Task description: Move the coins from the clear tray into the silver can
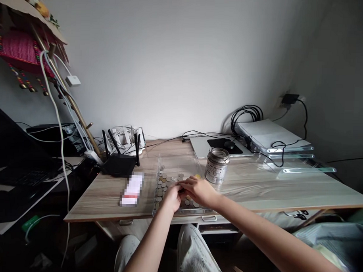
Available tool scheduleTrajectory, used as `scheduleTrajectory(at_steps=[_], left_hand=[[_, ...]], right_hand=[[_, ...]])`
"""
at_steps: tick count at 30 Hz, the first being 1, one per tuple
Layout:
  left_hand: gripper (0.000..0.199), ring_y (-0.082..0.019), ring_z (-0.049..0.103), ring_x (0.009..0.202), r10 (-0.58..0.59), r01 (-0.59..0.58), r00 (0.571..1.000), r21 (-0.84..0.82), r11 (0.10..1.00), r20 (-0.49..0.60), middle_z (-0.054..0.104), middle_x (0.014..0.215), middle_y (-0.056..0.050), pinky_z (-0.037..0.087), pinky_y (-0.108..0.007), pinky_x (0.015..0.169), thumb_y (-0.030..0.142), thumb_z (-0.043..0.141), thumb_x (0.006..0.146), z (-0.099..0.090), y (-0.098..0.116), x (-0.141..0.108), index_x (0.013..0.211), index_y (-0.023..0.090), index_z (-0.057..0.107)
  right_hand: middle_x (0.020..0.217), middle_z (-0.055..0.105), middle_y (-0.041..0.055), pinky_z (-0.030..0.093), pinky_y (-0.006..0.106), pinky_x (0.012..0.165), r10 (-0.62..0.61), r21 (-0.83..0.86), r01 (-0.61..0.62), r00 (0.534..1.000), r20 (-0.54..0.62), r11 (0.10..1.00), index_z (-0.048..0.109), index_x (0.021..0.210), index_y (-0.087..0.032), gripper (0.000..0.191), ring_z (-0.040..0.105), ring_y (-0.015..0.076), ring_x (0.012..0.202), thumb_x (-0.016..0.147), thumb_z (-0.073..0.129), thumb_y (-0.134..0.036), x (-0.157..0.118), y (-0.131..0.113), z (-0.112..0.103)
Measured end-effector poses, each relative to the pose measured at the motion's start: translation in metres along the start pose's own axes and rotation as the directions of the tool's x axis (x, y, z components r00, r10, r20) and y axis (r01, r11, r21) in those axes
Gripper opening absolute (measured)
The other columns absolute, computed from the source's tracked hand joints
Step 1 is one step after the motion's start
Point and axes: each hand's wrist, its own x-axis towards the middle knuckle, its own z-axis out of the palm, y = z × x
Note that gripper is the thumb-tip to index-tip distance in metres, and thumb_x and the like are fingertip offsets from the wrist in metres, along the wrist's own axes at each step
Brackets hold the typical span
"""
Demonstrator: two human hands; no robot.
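A clear plastic tray (pixel 155 202) lies near the desk's front edge, with many coins (pixel 159 193) spread over its bottom. Over the middle of it, my left hand (pixel 172 196) and my right hand (pixel 200 190) meet at the fingertips. The fingers of both are curled and pressed together; whatever lies between them is too small or hidden to make out. Just beyond my right hand, a metal tin (pixel 216 167) with a slotted lid and a printed label stands upright on the desk. Part of a yellow item (pixel 197 176) shows behind my right knuckles.
On the wooden desk (pixel 104 200), a black router (pixel 117 164) and a blurred-out flat item (pixel 132 190) are to the left. A mouse (pixel 229 144) on a dark pad, stacked clear trays (pixel 300 156) and cables (pixel 247 114) occupy the back right. A laptop (pixel 17 154) sits far left.
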Motion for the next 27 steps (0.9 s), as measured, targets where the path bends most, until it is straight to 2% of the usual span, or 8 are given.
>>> scheduleTrajectory(at_steps=[4,7,11,13,18,20,24,27], left_hand=[[0.018,-0.009,0.056,0.052,-0.054,0.054,0.999,-0.054,0.997,0.008,0.061,0.062,-0.004,0.05,-0.023,0.059,-0.001,0.045,0.067,-0.001,0.001,0.0,0.068,0.009,0.06],[0.017,-0.013,0.061,0.064,-0.114,0.114,0.993,-0.064,0.991,0.019,0.064,0.068,-0.01,0.05,-0.024,0.065,0.006,0.043,0.073,-0.002,0.003,-0.001,0.074,0.006,0.06],[0.023,-0.019,0.062,0.082,-0.159,0.161,0.987,-0.043,0.986,0.036,0.065,0.083,-0.019,0.05,-0.023,0.067,0.015,0.041,0.077,-0.001,0.005,-0.003,0.086,0.001,0.058],[0.023,-0.02,0.062,0.084,-0.153,0.154,0.988,-0.034,0.988,0.025,0.065,0.085,-0.02,0.05,-0.024,0.068,0.012,0.04,0.076,-0.001,0.006,-0.004,0.088,0.001,0.056],[0.024,-0.02,0.063,0.081,-0.098,0.097,0.995,0.033,0.995,0.019,0.065,0.084,-0.019,0.05,-0.025,0.069,0.003,0.038,0.074,0.001,0.005,-0.006,0.091,0.002,0.055],[0.024,-0.019,0.063,0.079,-0.085,0.083,0.996,0.064,0.994,0.02,0.065,0.086,-0.018,0.05,-0.024,0.065,0.003,0.04,0.075,0.002,0.005,-0.007,0.093,0.004,0.055],[0.028,-0.016,0.064,0.075,-0.066,0.067,0.998,0.095,0.993,-0.008,0.066,0.085,-0.014,0.049,-0.02,0.059,0.003,0.046,0.074,0.004,0.007,-0.009,0.1,0.008,0.053],[0.033,-0.014,0.064,0.073,-0.055,0.057,0.998,0.098,0.994,-0.031,0.067,0.082,-0.011,0.048,-0.017,0.055,0.005,0.049,0.074,0.004,0.006,-0.008,0.106,0.011,0.052]], right_hand=[[0.086,0.062,0.0054,0.043,0.027,0.069,0.036,0.029,-0.036,0.999,0.011,0.999,0.063,0.093,-0.031,0.028,0.053,0.0199,0.084,0.082,0.038,-0.023,0.0,0.007,0.005],[0.085,0.062,0.0063,0.043,0.028,0.068,0.081,0.024,-0.079,0.991,-0.108,0.997,0.064,0.089,-0.024,0.028,0.053,0.0191,0.082,0.083,0.037,-0.024,-0.002,0.027,-0.018],[0.089,0.063,0.0059,0.042,0.027,0.07,0.337,-0.032,-0.384,0.843,-0.42,0.923,0.066,0.085,-0.019,0.024,0.053,0.0179,0.083,0.08,0.043,-0.024,-0.007,0.073,-0.071],[0.086,0.064,0.004,0.041,0.026,0.069,0.406,-0.098,-0.482,0.817,-0.41,0.871,0.067,0.081,-0.021,0.02,0.052,0.0184,0.085,0.076,0.048,-0.024,-0.009,0.098,-0.09],[0.078,0.066,0.0018,0.039,0.024,0.072,0.42,-0.22,-0.455,0.888,-0.186,0.863,0.069,0.075,-0.021,0.019,0.053,0.0171,0.083,0.07,0.051,-0.017,-0.011,0.133,-0.098],[0.078,0.066,0.0027,0.039,0.025,0.073,0.43,-0.229,-0.465,0.883,-0.186,0.855,0.069,0.075,-0.021,0.019,0.054,0.0176,0.082,0.069,0.052,-0.017,-0.008,0.133,-0.095],[0.087,0.065,0.0065,0.04,0.029,0.075,0.366,-0.135,-0.449,0.841,-0.4,0.883,0.066,0.089,-0.017,0.023,0.055,0.0181,0.083,0.072,0.051,-0.023,0.0,0.103,-0.082],[0.083,0.065,0.0059,0.043,0.026,0.062,0.305,0.019,-0.316,0.896,-0.323,0.949,0.066,0.085,-0.017,0.023,0.056,0.0148,0.07,0.076,0.048,-0.028,0.007,0.065,-0.055]])
